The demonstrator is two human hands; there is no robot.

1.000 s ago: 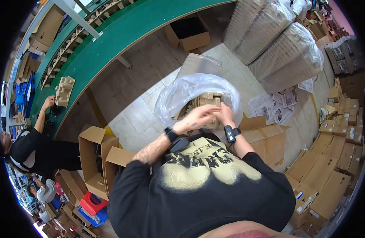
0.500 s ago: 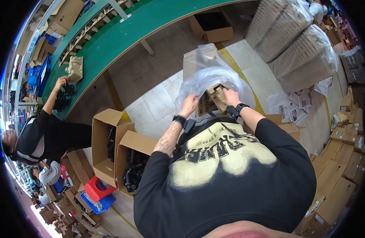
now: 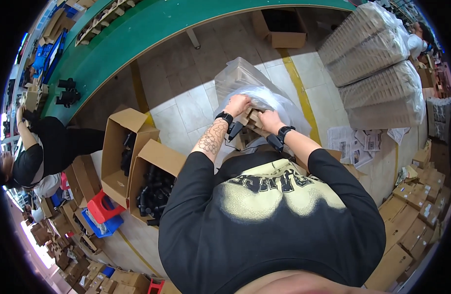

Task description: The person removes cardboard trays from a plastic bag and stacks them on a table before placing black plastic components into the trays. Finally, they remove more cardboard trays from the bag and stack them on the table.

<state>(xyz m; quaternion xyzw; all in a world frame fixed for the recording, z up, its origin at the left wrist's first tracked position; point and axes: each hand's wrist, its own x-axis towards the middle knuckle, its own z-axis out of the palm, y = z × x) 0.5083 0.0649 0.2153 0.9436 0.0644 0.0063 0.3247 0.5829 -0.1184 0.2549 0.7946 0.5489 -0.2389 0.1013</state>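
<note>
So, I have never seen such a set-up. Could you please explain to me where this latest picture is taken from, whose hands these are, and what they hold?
There is no machine here, only a person with two bare hands and a black band on each wrist. The camera sits on that person's head and looks down; its wide fisheye lens makes straight edges bend.

The right hand appears to grip a tan moulded piece, with clear plastic wrap around it. The left hand is at the plastic; its fingers' exact hold is unclear.

On the green table lie black parts. Beside it, at far left, is a co-worker. More black pieces fill an open cardboard box on the floor.
</note>
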